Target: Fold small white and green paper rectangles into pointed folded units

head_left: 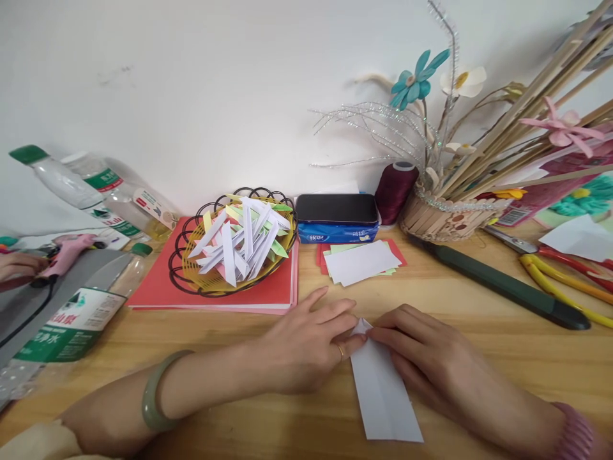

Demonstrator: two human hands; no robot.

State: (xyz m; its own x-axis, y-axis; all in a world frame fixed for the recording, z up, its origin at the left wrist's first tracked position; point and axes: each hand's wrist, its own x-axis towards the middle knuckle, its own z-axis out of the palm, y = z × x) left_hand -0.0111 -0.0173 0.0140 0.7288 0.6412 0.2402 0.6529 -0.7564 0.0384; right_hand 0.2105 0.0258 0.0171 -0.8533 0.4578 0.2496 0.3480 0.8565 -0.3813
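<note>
A white sheet of paper [385, 396], longer than wide, lies on the table in front of me with a faint crease along its length. Its far end is folded over into a small point. My left hand [311, 342] pinches this end from the left, thumb on the paper and the other fingers spread beyond it. From the right, my right hand [426, 351] grips the same folded tip between thumb and fingers. Part of the paper's right edge is hidden under the right hand. Just beyond my hands lies a small stack of coloured paper slips [364, 260], white on top.
A basket [179, 275] of folded paper strips stands on red paper [153, 291]. A phone [336, 207] rests on a blue tissue pack [335, 231] beside maroon thread [395, 191]. Bottles [81, 319] and another person's hand [19, 268] are left; a green-handled tool [502, 281] and pliers [565, 287] are right.
</note>
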